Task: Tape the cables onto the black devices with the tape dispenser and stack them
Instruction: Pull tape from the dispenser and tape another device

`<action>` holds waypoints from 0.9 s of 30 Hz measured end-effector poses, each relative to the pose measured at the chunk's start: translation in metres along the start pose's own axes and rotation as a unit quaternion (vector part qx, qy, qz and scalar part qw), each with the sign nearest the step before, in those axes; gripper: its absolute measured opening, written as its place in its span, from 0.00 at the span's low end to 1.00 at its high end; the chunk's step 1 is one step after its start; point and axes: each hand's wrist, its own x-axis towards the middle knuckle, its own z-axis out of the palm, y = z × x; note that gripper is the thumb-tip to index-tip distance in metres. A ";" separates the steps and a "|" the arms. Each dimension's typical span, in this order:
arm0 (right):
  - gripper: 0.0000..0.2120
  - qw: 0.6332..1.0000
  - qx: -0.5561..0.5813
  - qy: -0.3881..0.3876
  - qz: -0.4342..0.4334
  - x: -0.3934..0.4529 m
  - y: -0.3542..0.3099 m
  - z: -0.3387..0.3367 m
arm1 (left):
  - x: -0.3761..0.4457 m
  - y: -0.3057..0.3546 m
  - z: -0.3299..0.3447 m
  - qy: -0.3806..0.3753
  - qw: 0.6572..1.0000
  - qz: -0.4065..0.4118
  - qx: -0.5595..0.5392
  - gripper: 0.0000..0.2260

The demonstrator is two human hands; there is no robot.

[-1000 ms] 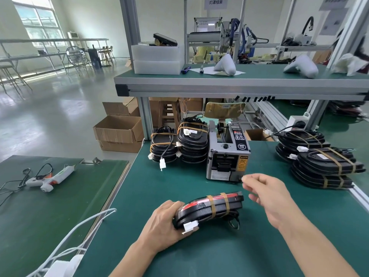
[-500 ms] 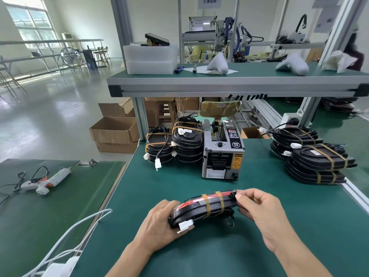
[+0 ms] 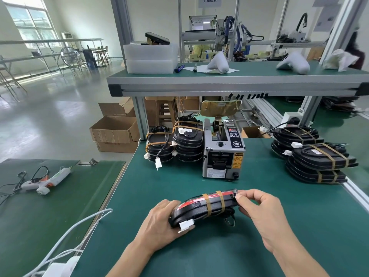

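The left hand (image 3: 159,224) grips one end of the taped black device (image 3: 201,208), hiding it, the right hand (image 3: 259,212) pinches the other, low over the green bench mat (image 3: 259,246) before the tape dispenser (image 3: 222,156).

both hands (image 3: 159,224) on taped device (image 3: 201,208)

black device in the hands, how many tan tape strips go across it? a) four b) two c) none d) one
b: two tan tape strips cross the black device side by side, while the left hand grips its near end and the right hand pinches its far end.
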 end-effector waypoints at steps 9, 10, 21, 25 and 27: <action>0.03 0.999 -0.032 0.013 -0.004 -0.002 -0.002 0.001 | 0.001 0.001 0.000 0.001 1.000 -0.002 0.003 0.20; 0.03 0.999 -0.036 0.015 -0.006 -0.002 -0.002 0.001 | 0.001 0.001 -0.001 0.000 1.000 -0.002 0.002 0.20; 0.04 0.997 -0.061 0.050 -0.017 -0.002 -0.003 0.006 | 0.001 0.002 -0.001 0.000 1.000 -0.002 0.004 0.20; 0.06 0.996 -0.067 0.062 -0.022 -0.002 -0.003 0.008 | 0.001 0.002 -0.001 0.000 1.000 -0.001 0.005 0.21; 0.08 0.994 -0.076 0.071 -0.021 -0.001 -0.003 0.009 | 0.001 0.002 -0.001 0.000 1.000 -0.001 0.006 0.21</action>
